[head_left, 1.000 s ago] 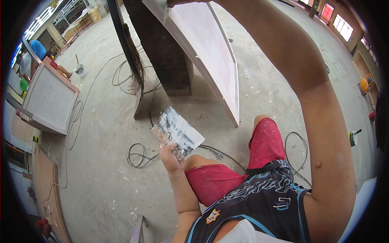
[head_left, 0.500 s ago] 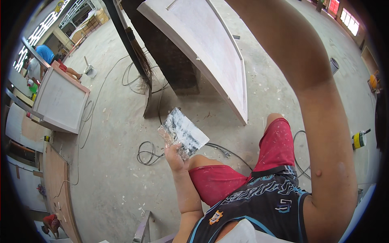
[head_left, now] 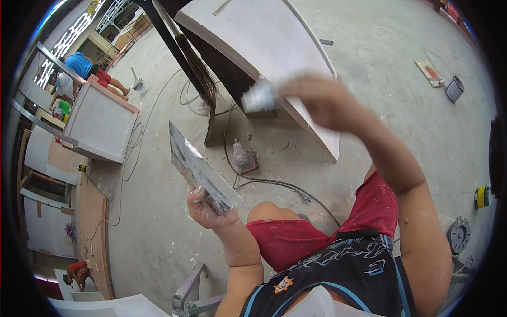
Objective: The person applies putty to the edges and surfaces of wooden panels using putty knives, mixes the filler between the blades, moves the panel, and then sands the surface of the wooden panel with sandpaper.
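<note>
Looking down from the head camera, the left hand point(head_left: 207, 208) grips one flat, smeared board point(head_left: 202, 168) from below, tilted up, seemingly as a palette to keep it within reach; the right hand point(head_left: 322, 100) is closed on one small whitish tool point(head_left: 260, 96), blurred, raised just over the pale door panel point(head_left: 264, 47) that leans on a dark stand, apparently angled for working its face; one sander point(head_left: 244, 157) with its cable lies on the concrete floor point(head_left: 158, 232); two more framed panels point(head_left: 100, 124) stand at left, beside two crouching people point(head_left: 87, 68).
</note>
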Tool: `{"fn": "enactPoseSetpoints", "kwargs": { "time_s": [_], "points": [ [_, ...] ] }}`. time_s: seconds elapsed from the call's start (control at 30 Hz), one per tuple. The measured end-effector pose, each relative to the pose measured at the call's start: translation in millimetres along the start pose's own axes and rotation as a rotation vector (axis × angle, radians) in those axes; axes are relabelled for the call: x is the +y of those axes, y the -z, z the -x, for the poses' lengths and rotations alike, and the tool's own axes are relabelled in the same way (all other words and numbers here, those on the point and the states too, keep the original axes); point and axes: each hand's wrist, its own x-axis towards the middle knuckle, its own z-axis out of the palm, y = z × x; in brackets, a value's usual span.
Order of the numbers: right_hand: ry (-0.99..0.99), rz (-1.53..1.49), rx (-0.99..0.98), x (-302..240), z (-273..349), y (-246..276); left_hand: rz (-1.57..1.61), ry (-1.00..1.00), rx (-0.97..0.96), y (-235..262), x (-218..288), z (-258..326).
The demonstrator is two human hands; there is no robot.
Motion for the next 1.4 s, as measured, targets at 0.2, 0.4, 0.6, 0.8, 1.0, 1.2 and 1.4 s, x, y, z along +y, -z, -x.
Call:
{"fn": "enactPoseSetpoints", "kwargs": {
  "time_s": [0.2, 0.4, 0.6, 0.8, 1.0, 1.2, 1.4],
  "points": [
    [0.204, -0.049, 0.344, 62, -140, 24, 0.039, 0.076, 0.026, 13, -19, 20],
    [0.011, -0.051, 0.195, 90, -113, -1, 0.163, 0.153, -0.037, 5, -30, 20],
    [0.209, -0.015, 0.138, 125, 6, -34, 0.062, 0.215, -0.042, 8, -42, 17],
    [0.037, 0.135, 0.092, 150, 146, -87, 0.025, 0.241, -0.051, 11, -56, 12],
    [-0.219, 0.064, -0.031, 136, 247, -105, -0.025, 0.317, -0.082, 9, -72, 8],
    [-0.808, -0.366, 0.345, 42, 219, -68, -0.691, 0.239, 0.463, -8, -110, 15],
    [-0.331, -0.062, -0.063, -7, 154, -55, -0.554, 0.074, 0.490, -6, -88, 13]
  ]
}}
